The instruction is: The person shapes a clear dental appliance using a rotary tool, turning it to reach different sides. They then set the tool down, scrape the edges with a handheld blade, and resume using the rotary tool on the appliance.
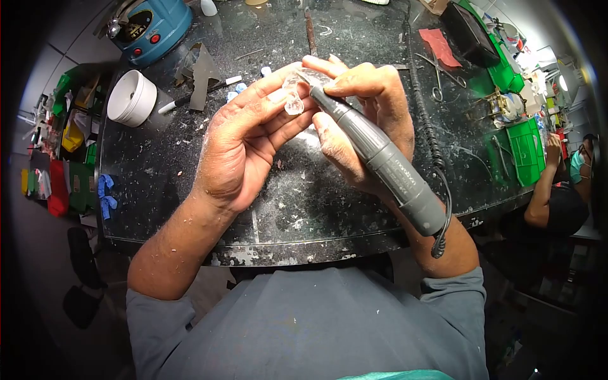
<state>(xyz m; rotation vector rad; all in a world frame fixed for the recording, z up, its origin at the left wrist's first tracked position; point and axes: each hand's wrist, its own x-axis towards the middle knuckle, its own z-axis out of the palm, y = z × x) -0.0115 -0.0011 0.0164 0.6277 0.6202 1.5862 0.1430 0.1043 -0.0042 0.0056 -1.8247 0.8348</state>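
Note:
In my left hand is a small, clear, curved plastic piece, pinched between thumb and fingers. My right hand grips a dark grey rotary handpiece. The narrow tip of the handpiece is at the upper part of the clear piece; whether it touches cannot be made out. Fingertips of both hands come close together around the piece and partly hide it. White dust coats the fingers of my right hand. A cord runs from the back end of the handpiece.
A blue machine and a white tub stand at the left, with a marker nearby. Scissors, a red sheet and a green bin are at the right. A coiled cord crosses the table. Another person sits far right.

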